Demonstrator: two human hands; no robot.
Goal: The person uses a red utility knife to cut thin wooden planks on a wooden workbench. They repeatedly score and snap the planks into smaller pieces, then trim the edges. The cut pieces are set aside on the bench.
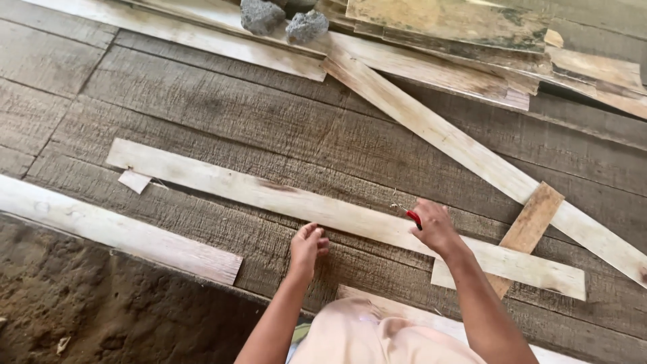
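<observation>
A long pale wooden slat (269, 195) lies across the dark plank floor (202, 108). My right hand (435, 229) rests on the slat's near edge and grips a small red-handled tool (412, 216) whose tip points up-left. My left hand (309, 246) sits on the floor just below the slat, fingers curled, touching its near edge; nothing shows in it. A short brown strip (529, 226) lies across the slat's right end.
Another long slat (472, 155) runs diagonally at right. A pale board (114, 232) edges the floor at left, with dirt ground (101, 310) below. Two grey stones (283, 20) and stacked boards (472, 34) lie at the top. A small wood scrap (135, 180) lies left.
</observation>
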